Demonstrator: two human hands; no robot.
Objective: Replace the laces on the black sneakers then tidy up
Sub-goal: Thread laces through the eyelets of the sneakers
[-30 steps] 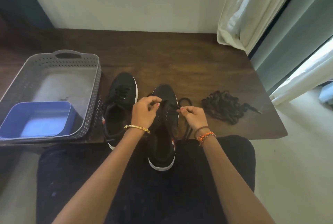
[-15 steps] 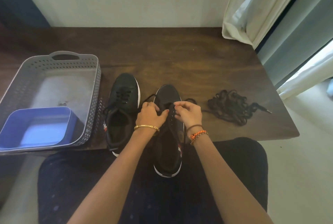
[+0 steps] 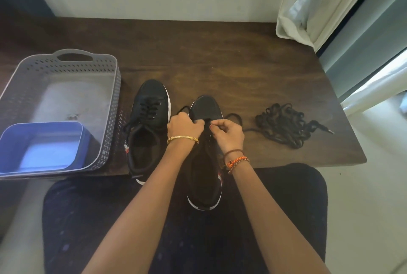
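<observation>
Both hands — left hand and right hand — pinch a thin black lace over the sneaker overhanging the table's near edge — limp, slippery cord, best gripped near its stiff tip.

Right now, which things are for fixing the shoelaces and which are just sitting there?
For the job: the sneaker being laced, its lace, the laced sneaker, the lace pile, left hand, right hand.

Just there: grey basket, blue tub, curtain.
</observation>
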